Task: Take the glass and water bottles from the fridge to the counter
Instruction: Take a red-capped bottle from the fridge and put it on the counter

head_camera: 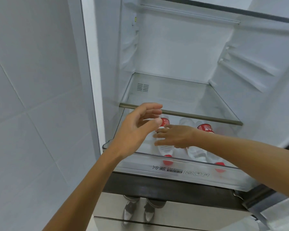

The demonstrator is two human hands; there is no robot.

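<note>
Fridge (182, 47) stands open; in the clear drawer (190, 160) under the glass shelf (173, 94) lie a red-labelled water bottle (165, 150) at left and a second water bottle (205, 129) at right, caps toward the front, with a clear container (193, 152) between them that cannot be identified. The right hand (175, 137) reaches across with fingers straight, lying over the water bottle, not curled round it. The left hand (140, 127) hovers just before the drawer, spread wide, holding nothing.
</note>
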